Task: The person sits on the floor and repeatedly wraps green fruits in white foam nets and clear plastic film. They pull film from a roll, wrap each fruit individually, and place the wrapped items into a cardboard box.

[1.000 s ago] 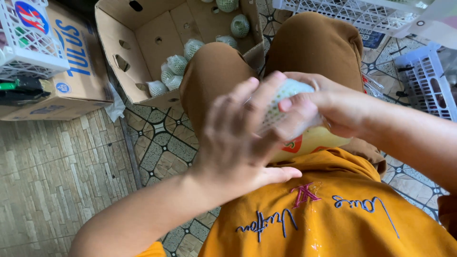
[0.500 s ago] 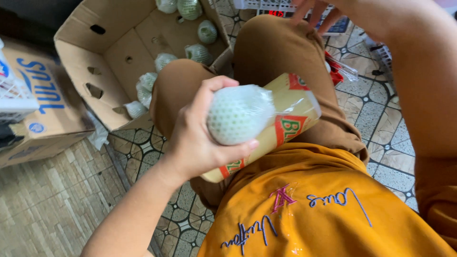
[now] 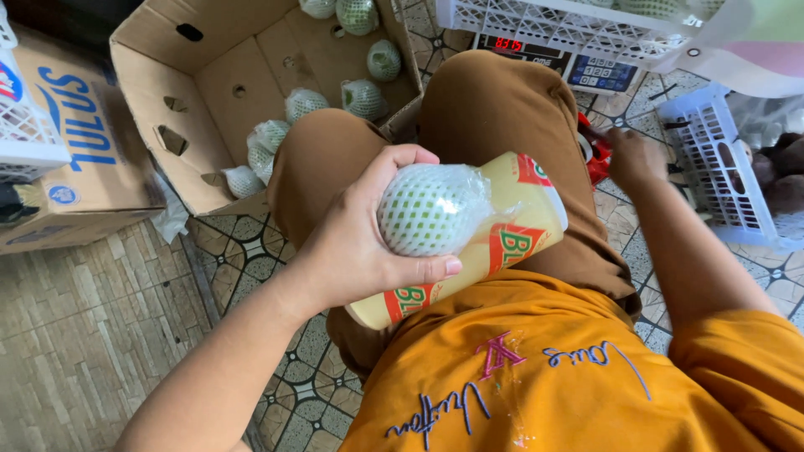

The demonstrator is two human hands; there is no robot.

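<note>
My left hand [image 3: 356, 243] grips a round green fruit in white foam netting [image 3: 429, 209], sealed in clear plastic film. It is held over my lap, just above a yellow roll of plastic bags [image 3: 502, 243] that lies across my brown trousers. My right hand [image 3: 634, 159] reaches out to the right and closes on a red tape dispenser [image 3: 593, 152] beside my knee; the dispenser is mostly hidden by my leg and hand.
An open cardboard box [image 3: 159, 92] at the upper left holds several more netted fruits [image 3: 362, 98]. A weighing scale [image 3: 578, 67] sits under a white plastic crate [image 3: 578, 25] ahead. Another white basket [image 3: 720, 167] stands at the right. The floor is tiled.
My right hand left the wrapped fruit, swung up and right, then came down onto the red dispenser. My left hand keeps holding the fruit over the yellow roll.
</note>
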